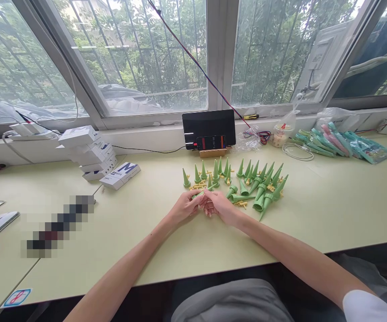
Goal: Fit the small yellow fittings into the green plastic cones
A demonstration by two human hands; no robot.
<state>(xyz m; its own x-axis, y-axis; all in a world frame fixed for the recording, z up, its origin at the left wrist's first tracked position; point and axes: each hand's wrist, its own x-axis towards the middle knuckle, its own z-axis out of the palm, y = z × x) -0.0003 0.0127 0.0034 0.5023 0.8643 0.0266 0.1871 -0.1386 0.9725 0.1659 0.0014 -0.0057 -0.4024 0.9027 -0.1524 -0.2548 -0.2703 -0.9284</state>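
Green cones (240,169) partly stood, partly lay loose; the left hand (182,208) held one; the right hand (225,208), curled close, showed no clear grip.

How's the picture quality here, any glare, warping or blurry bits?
Head view: daylight washes out parts of the windows; white streaks reflect on the dark screen; window frames splay outward, suggesting wide-angle distortion; a pixelated patch hides something on the tabletop; fine detail on the green piece between the hands is too small to judge.
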